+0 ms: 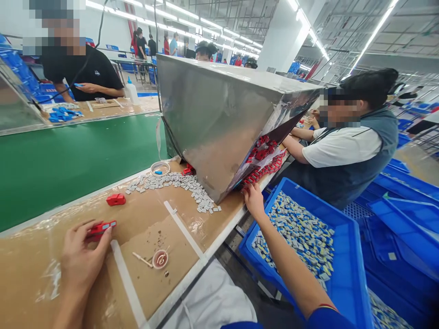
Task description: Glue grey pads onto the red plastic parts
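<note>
My left hand (84, 251) is closed round a red toy car body (103, 227) with pale window-like patches, low over the brown-covered table. My right hand (254, 199) reaches to the lower edge of the metal box, fingers curled at the near end of a row of red toy car pieces (262, 171); its fingertips are partly hidden, with red showing at them. Beyond my left hand lies a single red toy car body (115, 199). Small grey flat pieces (178, 182) are strewn along the foot of the box.
A large metal box (219, 109) stands tilted on the table. Near me sits a small cup (160, 259) with a stick. A blue bin (353, 256) of small parts is at right. Co-workers sit at right (343, 151) and across the green belt (85, 160).
</note>
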Motion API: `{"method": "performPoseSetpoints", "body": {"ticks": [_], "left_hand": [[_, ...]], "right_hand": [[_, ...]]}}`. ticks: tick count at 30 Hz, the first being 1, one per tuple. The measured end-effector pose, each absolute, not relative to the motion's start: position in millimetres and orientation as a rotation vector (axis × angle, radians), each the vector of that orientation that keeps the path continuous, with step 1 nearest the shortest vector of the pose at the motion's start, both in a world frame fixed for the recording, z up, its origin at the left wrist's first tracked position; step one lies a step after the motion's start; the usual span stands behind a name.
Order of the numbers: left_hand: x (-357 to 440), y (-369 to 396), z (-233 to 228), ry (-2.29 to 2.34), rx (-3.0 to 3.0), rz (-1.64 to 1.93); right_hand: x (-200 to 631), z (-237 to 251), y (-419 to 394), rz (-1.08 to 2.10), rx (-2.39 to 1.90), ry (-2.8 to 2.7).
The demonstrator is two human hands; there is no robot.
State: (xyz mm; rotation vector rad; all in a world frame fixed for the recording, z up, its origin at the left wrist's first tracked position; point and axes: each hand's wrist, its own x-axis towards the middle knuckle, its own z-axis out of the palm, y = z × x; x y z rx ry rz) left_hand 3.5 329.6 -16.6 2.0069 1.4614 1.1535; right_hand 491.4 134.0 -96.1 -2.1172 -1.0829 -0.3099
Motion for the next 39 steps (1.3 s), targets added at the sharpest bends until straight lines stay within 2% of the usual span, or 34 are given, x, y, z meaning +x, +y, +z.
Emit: {"method": "performPoseSetpoints", "body": {"ticks": [8, 14, 18, 23, 31, 39], "left_hand": [[5.2, 322.3, -6.6, 1.500, 1.467, 1.044], [5.4, 319.8, -2.8, 1.374, 1.144, 0.966], [6.0, 317.6, -7.1, 1.274, 1.172, 0.863], [9.2, 309.5, -8.5, 1.169, 1.481, 0.840], [13.3, 300.7, -8.4, 0.997, 1.360, 0.762], [17.6, 303.6, -23.2, 0.935, 1.444, 0.740]], "right_hand": [[488.1, -84.4, 116.0, -0.209, -1.986, -1.130], [457.1, -68.5, 96.8, -0.291, -1.913, -0.989], [424.4, -54.1, 95.9, -0.229, -1.841, -1.012], [365.6, -44.3, 111.1, 0.028, -1.705, -1.192], [266.7, -28.7, 152.5, 0.755, -1.427, -1.713], [240.0, -18.5, 177.6, 0.885, -1.324, -1.791]]}}
